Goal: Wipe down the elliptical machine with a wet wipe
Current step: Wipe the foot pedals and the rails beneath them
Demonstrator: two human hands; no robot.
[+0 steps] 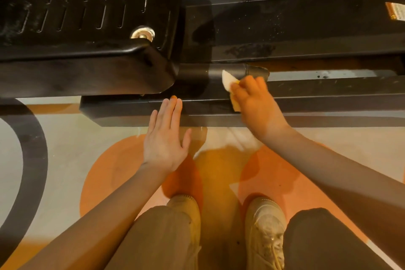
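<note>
Nearest to us are our two tan shoes (264, 232) on the orange and grey patterned floor (65, 160), knees bent over them. Our left hand (165, 140) hovers flat, fingers straight and together, its grip holding nothing, fingertips over the black base rail (131, 112) of the elliptical machine (306, 28). Our right hand (255, 101) curls round the white wet wipe (227, 80) and presses it against the dark bar just right of the ribbed foot pedal (87, 6)
</note>
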